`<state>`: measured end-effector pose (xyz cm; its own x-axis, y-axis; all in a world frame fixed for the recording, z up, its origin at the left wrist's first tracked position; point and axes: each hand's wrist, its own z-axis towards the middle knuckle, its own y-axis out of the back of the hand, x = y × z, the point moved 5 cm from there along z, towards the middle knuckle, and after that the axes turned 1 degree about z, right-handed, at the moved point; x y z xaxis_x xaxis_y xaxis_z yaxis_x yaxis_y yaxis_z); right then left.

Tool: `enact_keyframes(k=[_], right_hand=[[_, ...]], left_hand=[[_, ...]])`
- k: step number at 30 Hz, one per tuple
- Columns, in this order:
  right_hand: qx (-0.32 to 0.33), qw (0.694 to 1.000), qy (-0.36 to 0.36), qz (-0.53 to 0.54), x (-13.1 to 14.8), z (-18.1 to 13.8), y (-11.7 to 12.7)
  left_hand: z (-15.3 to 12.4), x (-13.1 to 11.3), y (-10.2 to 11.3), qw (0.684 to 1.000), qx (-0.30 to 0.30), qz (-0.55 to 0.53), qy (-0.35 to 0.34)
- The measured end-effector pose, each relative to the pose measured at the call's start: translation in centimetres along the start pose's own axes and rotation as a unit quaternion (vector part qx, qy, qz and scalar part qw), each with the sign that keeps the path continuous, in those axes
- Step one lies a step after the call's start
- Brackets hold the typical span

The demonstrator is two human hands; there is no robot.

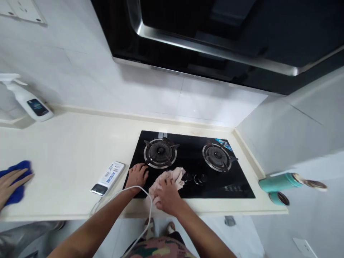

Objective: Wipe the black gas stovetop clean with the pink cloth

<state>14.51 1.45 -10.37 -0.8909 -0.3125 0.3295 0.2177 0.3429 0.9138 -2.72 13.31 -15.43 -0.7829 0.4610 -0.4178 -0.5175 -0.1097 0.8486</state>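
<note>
A black glass gas cooktop (188,157) with two burners is set into the cream counter. My right hand (168,197) presses a crumpled pale pink cloth (177,175) onto its front edge, left of the control knobs (199,178), with the fingers bent over the fabric. My left hand (137,175) rests on the cooktop's left front corner, fingers a little bent and apart, holding nothing. Just behind it is the left burner (160,151); the right burner (217,156) lies farther off. A white cable (150,204) loops across my left wrist.
On the counter (80,150) left of the cooktop lies a white power bank (108,177). Another person's hand (12,184) is on a blue cloth (18,195). A spray bottle (33,104) stands at back left, a teal container (281,182) at right. A black range hood (215,43) overhangs.
</note>
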Motion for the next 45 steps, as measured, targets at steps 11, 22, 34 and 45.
enact_keyframes(k=[11, 22, 34, 45], right_hand=[[-0.012, 0.979, -0.133, 0.154, -0.3, -4.7, -1.8], [-0.034, 0.812, -0.215, 0.541, -5.7, -13.0, -1.5], [-0.215, 0.848, -0.201, 0.441, -6.9, -4.3, 1.1], [-0.269, 0.958, -0.073, 0.063, -4.7, -2.3, -2.2]], left_hand=[[-6.3, -5.4, 0.2, 0.988, 0.033, -0.147, -0.037], [-11.0, -6.0, 1.1, 0.885, 0.086, -0.41, 0.205], [-7.6, -5.5, 7.8, 0.952, -0.102, -0.243, 0.156], [-7.6, -8.1, -0.5, 0.995, 0.082, 0.058, 0.0]])
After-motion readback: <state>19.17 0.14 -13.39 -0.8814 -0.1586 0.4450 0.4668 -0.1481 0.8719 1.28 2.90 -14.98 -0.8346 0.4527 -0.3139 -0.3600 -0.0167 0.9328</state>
